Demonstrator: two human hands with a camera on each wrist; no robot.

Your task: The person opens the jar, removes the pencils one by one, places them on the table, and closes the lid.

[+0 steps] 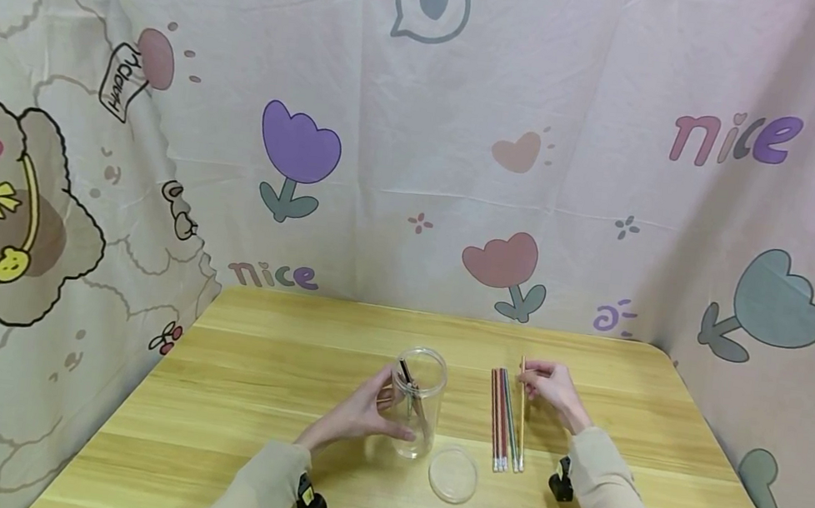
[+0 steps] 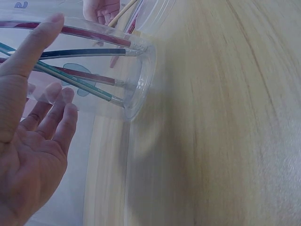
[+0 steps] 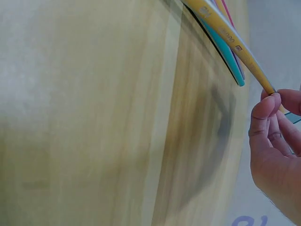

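My left hand [image 1: 362,408] wraps thumb and fingers around a tall clear plastic jar [image 1: 429,411] that stands upright on the table. Inside it several pencils lean with their metal-capped ends at the bottom, among them a green pencil [image 2: 80,84] and a dark pencil [image 2: 89,53]. My right hand [image 1: 553,390] pinches a yellow pencil [image 1: 520,418] near its far end between thumb and fingertips. In the right wrist view this yellow pencil [image 3: 235,41] slants over a teal pencil [image 3: 225,47]. Just left of the held pencil, a row of pencils [image 1: 498,419] lies side by side.
A round clear lid [image 1: 454,475] lies on the table in front of the jar, towards me. The wooden table [image 1: 277,340] ends at a printed curtain [image 1: 421,138] along the back and sides. Each wrist carries a small black camera [image 1: 310,503].
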